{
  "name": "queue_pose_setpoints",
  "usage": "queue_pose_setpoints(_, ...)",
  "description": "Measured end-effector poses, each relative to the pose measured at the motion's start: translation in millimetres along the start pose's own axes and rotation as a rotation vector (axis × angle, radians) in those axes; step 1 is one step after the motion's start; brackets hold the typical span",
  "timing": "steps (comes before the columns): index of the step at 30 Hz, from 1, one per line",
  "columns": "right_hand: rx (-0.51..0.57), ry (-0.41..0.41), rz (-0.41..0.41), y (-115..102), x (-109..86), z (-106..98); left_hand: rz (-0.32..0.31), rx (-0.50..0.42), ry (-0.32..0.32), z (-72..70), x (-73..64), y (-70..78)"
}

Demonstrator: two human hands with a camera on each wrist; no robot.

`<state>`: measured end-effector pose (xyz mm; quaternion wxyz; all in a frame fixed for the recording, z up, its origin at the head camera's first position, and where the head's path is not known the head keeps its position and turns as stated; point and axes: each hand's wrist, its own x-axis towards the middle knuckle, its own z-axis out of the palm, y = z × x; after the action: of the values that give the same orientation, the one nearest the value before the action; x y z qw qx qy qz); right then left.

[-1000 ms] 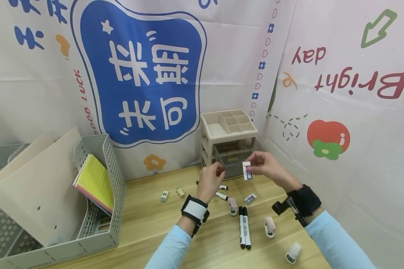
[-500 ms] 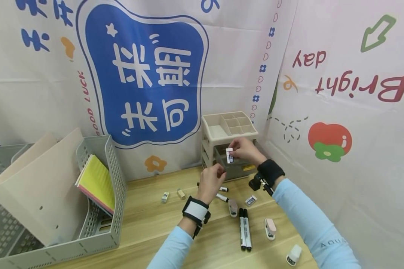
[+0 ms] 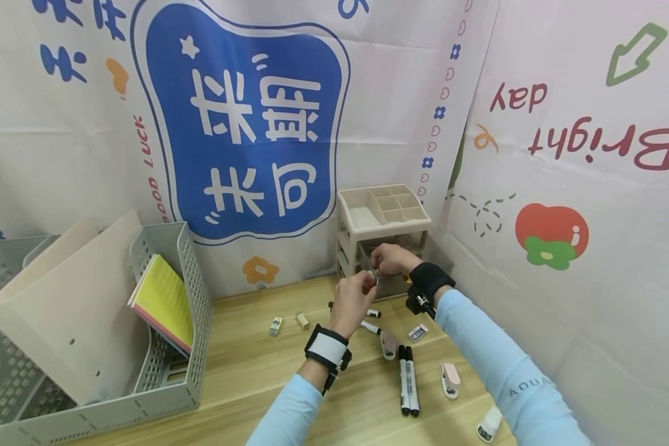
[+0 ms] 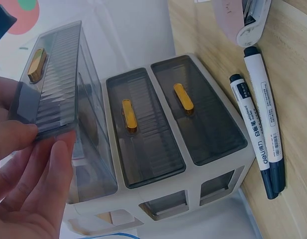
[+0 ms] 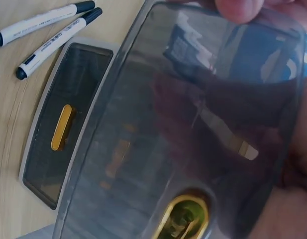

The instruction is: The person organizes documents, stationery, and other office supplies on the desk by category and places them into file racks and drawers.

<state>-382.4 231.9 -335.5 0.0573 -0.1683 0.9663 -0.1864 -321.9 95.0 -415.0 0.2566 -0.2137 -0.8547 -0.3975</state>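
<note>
My left hand (image 3: 352,303) grips the near left corner of a pulled-out, see-through grey drawer (image 3: 393,286), thumb on its front in the left wrist view. The drawer (image 4: 58,82) has a gold handle and belongs to a small cream organizer (image 3: 359,232). My right hand (image 3: 394,259) reaches in over the drawer, its fingertips pointing down close to the left fingers. It pinches a white-and-blue eraser, mostly hidden in the head view. Through the drawer front in the right wrist view shows the blurred eraser (image 5: 190,45).
On the wooden desk lie another eraser (image 3: 418,333), a pink stapler (image 3: 450,380), a second stapler (image 3: 388,345), a white one (image 3: 489,424), and several markers (image 3: 408,381). Two small blocks (image 3: 302,320) sit further left. A grey file holder (image 3: 195,365) with folders stands at the left.
My right hand has carried the eraser leftward from right of the drawer and lowered it into the drawer beside the left fingers. The left hand has stayed on the drawer's corner.
</note>
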Motion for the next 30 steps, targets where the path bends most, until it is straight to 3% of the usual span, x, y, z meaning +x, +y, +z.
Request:
queue_pose_setpoints(6,-0.061,-0.059,-0.009,-0.9,2.1,1.0,0.004,-0.016,-0.017,-0.5,-0.7,2.2)
queue_pose_setpoints(9,-0.088,-0.035,-0.011,-0.3,0.0,1.2,0.008,-0.023,-0.014,-0.6,-0.8,3.0)
queue_pose_setpoints(12,-0.076,0.06,-0.023,1.7,-5.4,1.9,0.006,-0.019,-0.018,-0.8,-0.8,3.2)
queue_pose_setpoints(18,0.134,0.415,-0.086,3.7,-27.2,-3.4,0.002,-0.021,-0.025,-2.4,-0.4,2.7)
queue_pose_setpoints(20,0.185,0.498,-0.1,3.2,-37.4,-8.7,-0.001,-0.02,-0.029,-2.8,-0.2,1.8)
queue_pose_setpoints(27,0.363,0.61,-0.086,21.6,-72.4,-22.9,-0.004,-0.022,-0.023,-1.6,0.2,1.1)
queue_pose_setpoints(30,0.407,0.629,-0.028,37.4,-87.7,-21.7,-0.01,-0.024,-0.023,-1.5,-0.1,2.0)
